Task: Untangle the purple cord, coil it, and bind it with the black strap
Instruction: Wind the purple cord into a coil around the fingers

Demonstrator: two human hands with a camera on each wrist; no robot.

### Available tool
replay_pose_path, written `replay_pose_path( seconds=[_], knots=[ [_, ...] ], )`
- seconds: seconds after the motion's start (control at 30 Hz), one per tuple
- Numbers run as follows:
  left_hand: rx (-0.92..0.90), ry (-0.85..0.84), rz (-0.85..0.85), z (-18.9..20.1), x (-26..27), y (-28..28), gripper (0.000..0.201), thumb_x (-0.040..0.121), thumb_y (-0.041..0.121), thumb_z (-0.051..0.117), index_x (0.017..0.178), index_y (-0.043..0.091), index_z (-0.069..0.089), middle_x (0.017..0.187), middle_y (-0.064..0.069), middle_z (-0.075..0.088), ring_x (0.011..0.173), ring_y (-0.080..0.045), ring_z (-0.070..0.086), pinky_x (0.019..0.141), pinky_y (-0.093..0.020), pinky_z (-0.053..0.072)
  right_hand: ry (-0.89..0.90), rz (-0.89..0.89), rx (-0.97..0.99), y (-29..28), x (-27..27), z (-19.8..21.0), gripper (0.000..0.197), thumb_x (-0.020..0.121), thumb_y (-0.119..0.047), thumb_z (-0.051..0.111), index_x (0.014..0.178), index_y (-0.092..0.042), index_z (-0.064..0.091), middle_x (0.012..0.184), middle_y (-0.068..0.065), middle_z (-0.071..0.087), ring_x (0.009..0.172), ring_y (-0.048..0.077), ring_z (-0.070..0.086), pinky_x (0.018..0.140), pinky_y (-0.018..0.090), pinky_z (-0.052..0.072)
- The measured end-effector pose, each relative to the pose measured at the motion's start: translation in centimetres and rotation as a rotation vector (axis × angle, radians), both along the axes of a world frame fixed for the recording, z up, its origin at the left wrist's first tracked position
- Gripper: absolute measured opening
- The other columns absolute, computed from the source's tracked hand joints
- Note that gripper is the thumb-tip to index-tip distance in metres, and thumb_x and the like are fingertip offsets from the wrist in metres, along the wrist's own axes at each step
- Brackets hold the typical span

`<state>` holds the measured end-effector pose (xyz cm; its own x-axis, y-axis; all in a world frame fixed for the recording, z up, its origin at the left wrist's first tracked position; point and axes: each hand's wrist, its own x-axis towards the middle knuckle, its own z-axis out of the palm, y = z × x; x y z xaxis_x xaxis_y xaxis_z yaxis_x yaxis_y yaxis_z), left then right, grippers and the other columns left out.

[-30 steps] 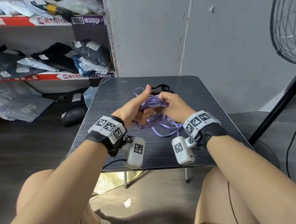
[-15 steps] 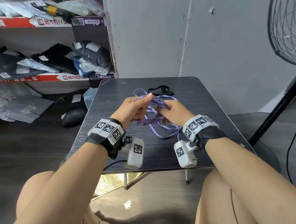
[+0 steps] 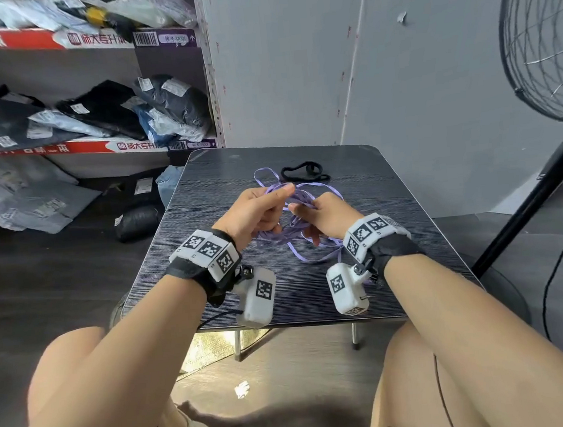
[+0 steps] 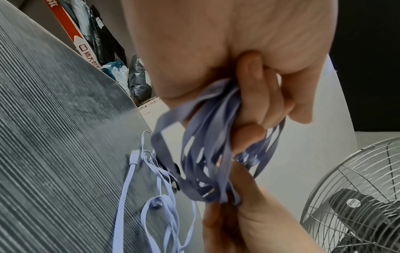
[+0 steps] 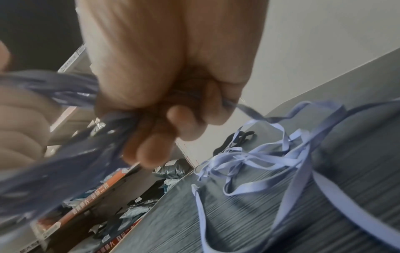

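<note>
A flat purple cord [image 3: 301, 199] hangs in a bundle of loops between both hands above the dark table [image 3: 366, 284]. My left hand [image 3: 256, 212] grips one end of the bundle [image 4: 207, 154], thumb on top. Close beside it, my right hand [image 3: 325, 214] holds the other end, with a strand [image 5: 249, 111] running out of its fist. Loose tangled loops [image 5: 270, 159] and a plug end [image 4: 134, 156] lie on the table below. The black strap [image 3: 303, 172] sits on the table beyond the hands, untouched.
A standing fan [image 3: 545, 36] with a wire cage and black pole rises at the right. Shelves [image 3: 83, 94] of bagged clothes fill the left, with bags on the floor. A grey wall stands behind the table. My knees are under the near table edge.
Both hands have dropped lower and drifted slightly apart, stretching the cord bundle between them. More loose loops lie spread on the table toward the strap.
</note>
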<state>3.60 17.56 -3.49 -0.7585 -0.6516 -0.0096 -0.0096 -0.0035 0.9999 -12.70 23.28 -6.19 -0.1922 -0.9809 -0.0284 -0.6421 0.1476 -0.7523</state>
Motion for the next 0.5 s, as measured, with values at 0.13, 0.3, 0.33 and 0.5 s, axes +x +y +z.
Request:
replay_pose_path(
  seconds=[0.13,0.3,0.33,0.5],
  knots=[
    [-0.033,-0.015,-0.008,-0.1,0.1,0.1,0.031,0.090,0.009,0.059,0.062,0.017,0.048,0.043,0.010,0.024,0.038,-0.007,0.018,0.047,-0.023,0.023,-0.005,0.026,0.026,0.5,0.0,0.5,0.058,0.095,-0.045,0.043,0.066,-0.001,0.068,0.059,0.017,0.065,0.050,0.012,0.056,0.064,0.026,0.043],
    [-0.029,-0.008,0.091,0.1,-0.1,0.1,0.040,0.095,0.019,0.053,0.057,0.021,0.041,0.045,0.009,0.025,0.039,-0.007,0.020,0.042,-0.018,0.026,-0.077,-0.059,-0.087,0.7,0.2,1.0,0.044,0.083,-0.046,0.064,0.063,-0.007,0.065,0.047,0.001,0.053,0.038,0.002,0.041,0.050,0.018,0.034],
    [-0.024,0.001,0.108,0.1,-0.1,0.1,0.042,0.095,0.021,0.053,0.055,0.022,0.041,0.046,0.009,0.025,0.039,-0.007,0.020,0.039,-0.017,0.028,-0.120,-0.063,-0.138,0.7,0.1,1.1,0.042,0.081,-0.040,0.069,0.063,-0.003,0.062,0.048,0.000,0.048,0.039,0.003,0.037,0.047,0.016,0.031],
    [0.019,0.010,0.121,-0.2,0.3,-0.6,0.043,0.094,0.025,0.055,0.055,0.023,0.038,0.046,0.009,0.023,0.039,-0.008,0.018,0.036,-0.016,0.026,-0.179,-0.072,-0.407,0.8,-0.6,1.2,0.017,0.085,-0.022,0.067,0.077,-0.008,0.069,0.067,-0.001,0.062,0.062,0.004,0.052,0.064,0.016,0.042]
  ],
)
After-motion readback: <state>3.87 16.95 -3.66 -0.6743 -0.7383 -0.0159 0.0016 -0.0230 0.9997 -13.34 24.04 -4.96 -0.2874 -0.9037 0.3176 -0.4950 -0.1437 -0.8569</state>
